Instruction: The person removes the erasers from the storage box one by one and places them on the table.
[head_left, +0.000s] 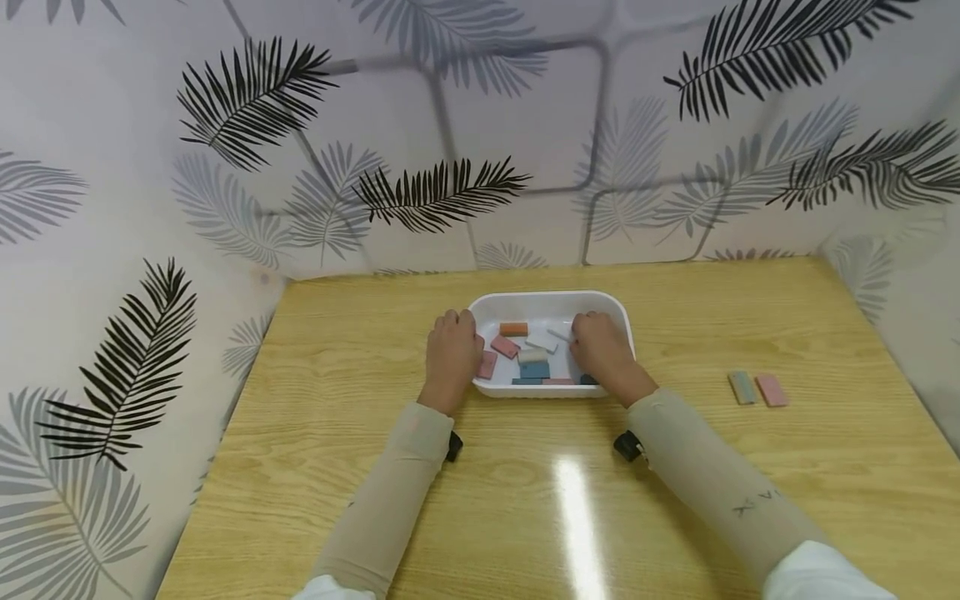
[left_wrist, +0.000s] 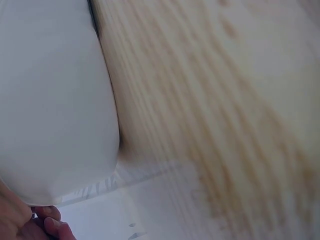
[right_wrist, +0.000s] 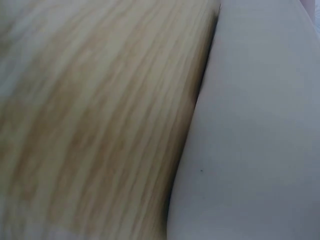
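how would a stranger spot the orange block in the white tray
On the wooden table sits a white tray with the left hand at its left rim. The orange block lies inside near the far wall, just beyond a pink block. It's the only orange piece visible.

On my remote feed, the head view looks forward and down from well above, taking in both forearms, the white tray, the table and the leaf-patterned wall. My left wrist view sits low and close beside a smooth pale side, the wall at its bottom edge; my right wrist view is equally close, both wrist views sharing the table's wood grain with the head view
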